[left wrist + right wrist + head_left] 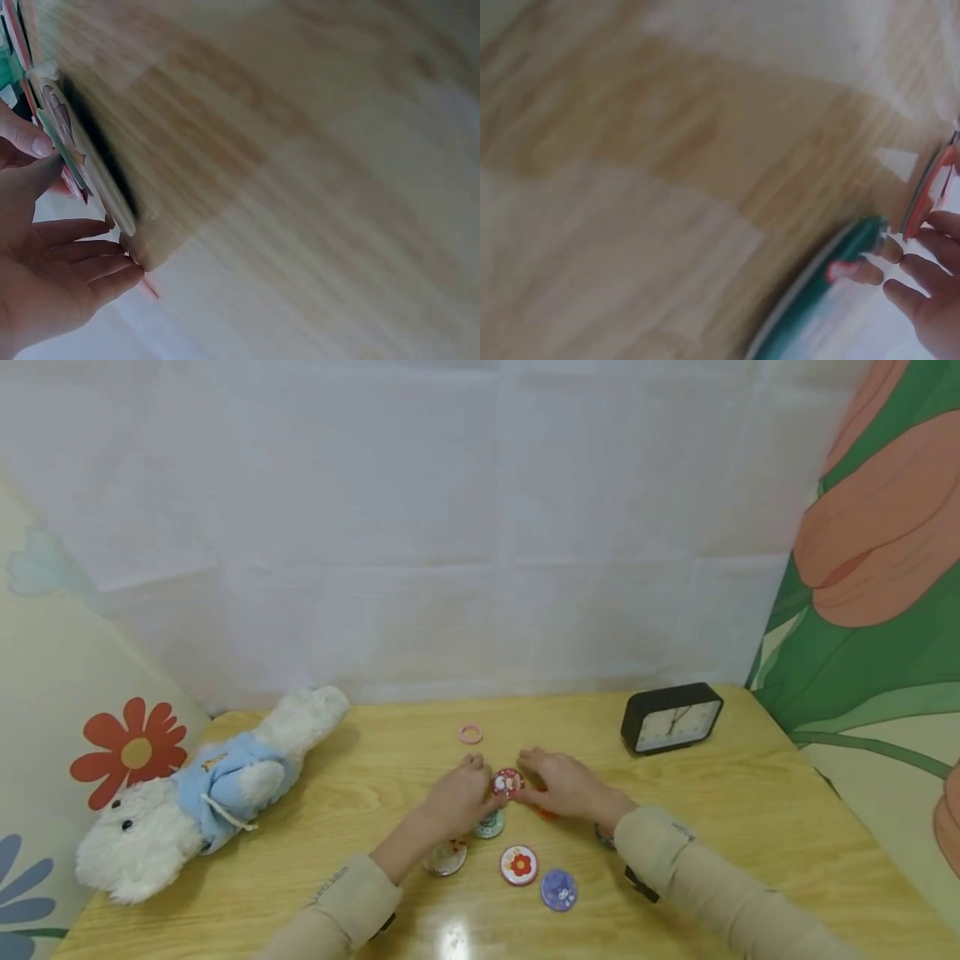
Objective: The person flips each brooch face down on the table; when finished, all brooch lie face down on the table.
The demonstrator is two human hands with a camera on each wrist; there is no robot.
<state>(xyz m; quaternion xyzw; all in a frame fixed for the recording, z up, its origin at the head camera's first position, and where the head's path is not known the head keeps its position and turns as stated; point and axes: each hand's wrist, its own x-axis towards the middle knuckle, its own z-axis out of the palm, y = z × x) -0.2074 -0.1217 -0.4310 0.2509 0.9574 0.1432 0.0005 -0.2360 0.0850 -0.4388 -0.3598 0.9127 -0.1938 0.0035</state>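
Note:
In the head view a red round badge [508,783] with cartoon figures is held between both hands. My left hand [461,797] grips its left side, thumb at the lower edge. From the other side my right hand [566,785] holds it, thumb at the lower right edge. An orange badge [546,813] lies partly hidden under the right hand. A teal badge [488,824] lies just below the left hand. The left wrist view shows both thumbs close together, beside a badge [90,157] seen edge-on. A green-rimmed badge [817,292] lies near the fingers in the right wrist view.
Nearer me lie a white badge with a red flower [519,865], a purple badge [559,891] and a pale badge [447,858]. Behind the hands is a pink ring [470,733]. A black clock [671,718] stands back right; a white plush dog [210,793] lies left.

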